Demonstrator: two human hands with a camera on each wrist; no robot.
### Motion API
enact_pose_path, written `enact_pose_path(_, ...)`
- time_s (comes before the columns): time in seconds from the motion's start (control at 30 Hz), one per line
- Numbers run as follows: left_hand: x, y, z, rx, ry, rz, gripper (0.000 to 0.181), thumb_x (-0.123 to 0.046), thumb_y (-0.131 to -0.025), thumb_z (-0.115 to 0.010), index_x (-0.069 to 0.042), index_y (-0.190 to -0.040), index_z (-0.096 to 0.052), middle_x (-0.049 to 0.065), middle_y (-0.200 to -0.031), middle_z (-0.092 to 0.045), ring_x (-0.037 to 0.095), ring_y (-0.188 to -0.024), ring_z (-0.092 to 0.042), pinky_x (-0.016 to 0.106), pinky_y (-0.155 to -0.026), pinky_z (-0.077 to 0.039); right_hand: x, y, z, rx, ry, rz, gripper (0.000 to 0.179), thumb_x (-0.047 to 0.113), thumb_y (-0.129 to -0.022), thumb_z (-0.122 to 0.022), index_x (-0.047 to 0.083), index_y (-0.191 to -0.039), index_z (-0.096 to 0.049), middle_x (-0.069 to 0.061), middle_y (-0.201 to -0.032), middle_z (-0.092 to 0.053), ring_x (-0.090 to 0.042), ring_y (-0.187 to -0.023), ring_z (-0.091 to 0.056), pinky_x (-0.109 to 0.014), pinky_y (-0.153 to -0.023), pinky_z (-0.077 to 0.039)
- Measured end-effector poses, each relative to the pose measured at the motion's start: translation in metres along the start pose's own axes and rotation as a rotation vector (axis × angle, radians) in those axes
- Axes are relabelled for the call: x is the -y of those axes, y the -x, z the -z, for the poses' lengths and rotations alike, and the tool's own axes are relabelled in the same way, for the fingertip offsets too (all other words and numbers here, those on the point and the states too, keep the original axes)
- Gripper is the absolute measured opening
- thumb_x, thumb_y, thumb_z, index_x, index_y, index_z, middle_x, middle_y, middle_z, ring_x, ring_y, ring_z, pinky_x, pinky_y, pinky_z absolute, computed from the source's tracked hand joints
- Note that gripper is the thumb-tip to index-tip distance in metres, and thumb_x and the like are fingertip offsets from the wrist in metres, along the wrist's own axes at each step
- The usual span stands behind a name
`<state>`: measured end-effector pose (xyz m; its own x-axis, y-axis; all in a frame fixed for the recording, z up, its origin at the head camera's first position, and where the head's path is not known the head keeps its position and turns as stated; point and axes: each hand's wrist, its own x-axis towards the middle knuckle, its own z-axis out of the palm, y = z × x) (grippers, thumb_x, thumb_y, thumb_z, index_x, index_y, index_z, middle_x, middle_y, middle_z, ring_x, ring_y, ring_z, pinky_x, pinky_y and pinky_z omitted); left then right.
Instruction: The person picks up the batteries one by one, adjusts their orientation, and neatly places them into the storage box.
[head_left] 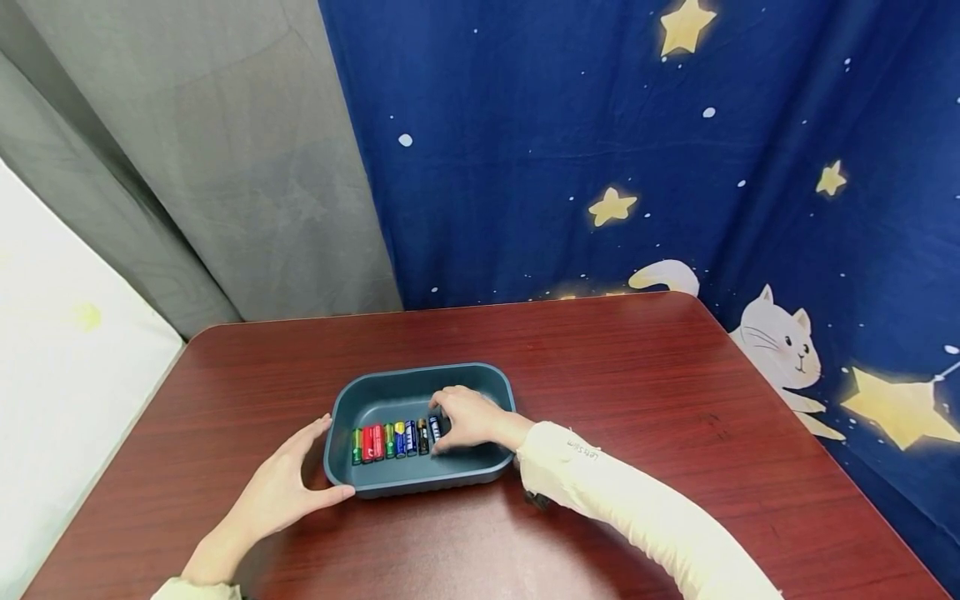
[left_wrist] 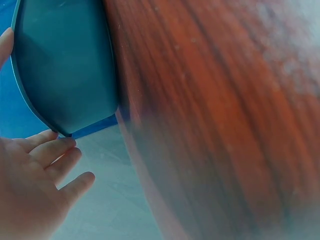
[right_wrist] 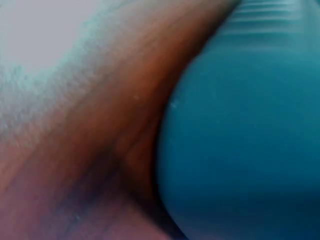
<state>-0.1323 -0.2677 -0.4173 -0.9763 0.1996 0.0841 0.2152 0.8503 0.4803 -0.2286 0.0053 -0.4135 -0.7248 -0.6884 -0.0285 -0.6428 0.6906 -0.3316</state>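
Observation:
A dark teal tray (head_left: pixel 417 486) sits on the table, with several batteries (head_left: pixel 378 442) side by side in a row inside it. They are green, red, blue and black. My right hand (head_left: pixel 472 418) reaches over the tray's right side. Its thumb and fingers curve round the ends of a dark blue battery (head_left: pixel 435 427) at the row's right end, and the thumb hides its near end. My left hand (head_left: pixel 276 483) is spread at the tray's left end, fingertips and thumb at the rim (left_wrist: pixel 17 75). The right wrist view shows only the tray's outer wall (right_wrist: pixel 240 130) and the table.
The reddish-brown wooden table (head_left: pixel 637 392) extends round the tray on all sides. Behind it hang a grey curtain (head_left: pixel 225 150) and a blue curtain (head_left: pixel 525 125) with stars and a cat. A white surface (head_left: pixel 60 350) stands along the left edge.

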Motion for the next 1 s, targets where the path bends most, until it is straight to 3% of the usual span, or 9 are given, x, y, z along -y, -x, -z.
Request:
enact_pose_path(0.27,-0.003,0.001,0.004,-0.002,-0.010,-0.007,0.098,-0.060,-0.065,-0.070,-0.005,-0.137,-0.035,0.018,-0.138,-0.038,0.036,-0.121,-0.039,0.060,-0.089,-0.038,-0.005,0.010,0.025,-0.053,-0.084,0.002,0.062,0.039,-0.069,-0.077,0.006,-0.117,-0.055,-0.007,-0.094,-0.058,-0.011,-0.082,-0.049,-0.022,-0.069,-0.044)
enact_pose_path(0.5,-0.001,0.001,0.007,0.000,-0.017,-0.016,0.098,-0.060,-0.065,-0.070,-0.005,-0.137,-0.035,0.018,-0.139,-0.037,0.035,-0.122,-0.038,0.060,-0.090,-0.038,-0.015,0.030,0.048,-0.191,-0.102,0.000,0.062,0.038,-0.067,-0.078,0.007,-0.115,-0.056,-0.006,-0.092,-0.057,-0.014,-0.084,-0.048,-0.028,-0.074,-0.043)
enact_pose_path(0.77,0.002,0.002,0.009,0.005,-0.026,-0.018,0.099,-0.061,-0.065,-0.069,-0.004,-0.138,-0.034,0.019,-0.139,-0.036,0.036,-0.122,-0.037,0.060,-0.090,-0.037,-0.049,0.063,0.058,-0.327,-0.171,-0.039,0.059,0.038,-0.067,-0.077,0.007,-0.113,-0.057,-0.005,-0.088,-0.055,-0.015,-0.082,-0.049,-0.028,-0.072,-0.042)
enact_pose_path(1.0,0.004,0.003,0.008,0.010,-0.045,-0.011,0.101,-0.061,-0.065,-0.069,-0.002,-0.138,-0.032,0.020,-0.138,-0.036,0.037,-0.123,-0.036,0.060,-0.091,-0.036,-0.083,0.097,0.059,-0.405,-0.202,-0.088,0.055,0.032,-0.067,-0.078,0.006,-0.110,-0.058,-0.004,-0.085,-0.054,-0.024,-0.081,-0.052,-0.032,-0.073,-0.043)
